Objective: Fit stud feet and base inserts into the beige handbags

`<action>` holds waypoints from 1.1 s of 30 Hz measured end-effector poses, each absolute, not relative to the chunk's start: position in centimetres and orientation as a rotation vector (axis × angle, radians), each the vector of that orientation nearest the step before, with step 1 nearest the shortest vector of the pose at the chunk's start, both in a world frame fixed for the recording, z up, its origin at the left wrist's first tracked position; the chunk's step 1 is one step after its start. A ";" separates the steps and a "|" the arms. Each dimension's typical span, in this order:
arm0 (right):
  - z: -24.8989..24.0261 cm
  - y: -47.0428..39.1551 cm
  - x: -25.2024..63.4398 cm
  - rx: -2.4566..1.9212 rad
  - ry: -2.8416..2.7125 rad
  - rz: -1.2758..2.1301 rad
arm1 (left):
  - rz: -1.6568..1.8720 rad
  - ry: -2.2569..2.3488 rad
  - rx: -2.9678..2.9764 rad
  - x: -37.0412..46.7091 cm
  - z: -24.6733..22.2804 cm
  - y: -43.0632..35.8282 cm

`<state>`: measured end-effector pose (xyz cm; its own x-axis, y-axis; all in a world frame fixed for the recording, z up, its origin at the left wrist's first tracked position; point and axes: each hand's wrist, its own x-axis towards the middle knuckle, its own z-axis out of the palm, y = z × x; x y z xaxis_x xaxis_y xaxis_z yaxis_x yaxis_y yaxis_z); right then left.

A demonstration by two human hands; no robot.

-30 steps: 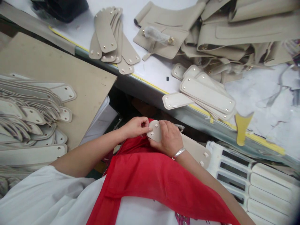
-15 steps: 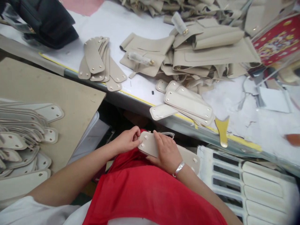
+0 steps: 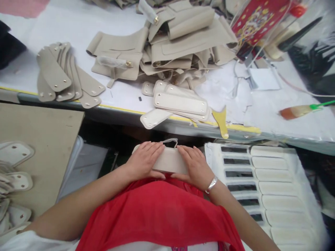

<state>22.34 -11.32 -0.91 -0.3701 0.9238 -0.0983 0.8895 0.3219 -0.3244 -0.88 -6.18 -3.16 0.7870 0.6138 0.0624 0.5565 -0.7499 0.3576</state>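
Note:
A beige rounded strip [image 3: 170, 161] lies across my lap on the red apron [image 3: 162, 209]. My left hand [image 3: 146, 161] wraps over its left part, thumb along the near edge. Over the right part, my right hand [image 3: 196, 167] grips it the same way, with a silver bracelet on the wrist. The strip's ends are mostly covered by my hands. A thin pale loop [image 3: 171, 141] shows just behind the strip. On the table edge ahead sits a small pile of pale strips with metal studs [image 3: 180, 103].
Folded beige bag pieces [image 3: 183, 45] are heaped on the white table, a fan of strips [image 3: 54, 69] to their left. A yellow tool [image 3: 222, 122] overhangs the edge. At right stands a white rack of pale pieces [image 3: 239, 174]; at left, a board [image 3: 39, 129] bears more strips.
My left hand has moved from pinching at the strip's left end to lying over it. The strip now lies more level. The view has shifted to the right.

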 end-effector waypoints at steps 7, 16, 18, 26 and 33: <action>-0.3 -15.3 27.0 -2.252 -1.731 0.758 | 0.165 0.993 2.728 -0.1 -3.3 -6.5; -0.5 -15.3 26.8 -2.034 -1.075 1.479 | 0.023 1.015 2.776 1.0 -3.0 -7.0; -0.2 -15.1 26.6 -2.022 -1.032 1.564 | -0.011 1.011 2.773 1.3 -2.8 -6.9; 0.1 -14.9 26.2 -2.326 -1.639 1.034 | 0.042 0.914 2.697 1.2 -3.0 -6.1; -0.5 -15.2 25.9 -2.209 -1.292 1.345 | 0.021 0.903 2.712 1.2 -3.1 -6.3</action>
<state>25.92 -15.17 -0.46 0.1809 0.7874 -0.5893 0.5568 -0.5759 -0.5986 1.24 -6.30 -3.11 0.8044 0.5894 -0.0746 0.5852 -0.7645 0.2702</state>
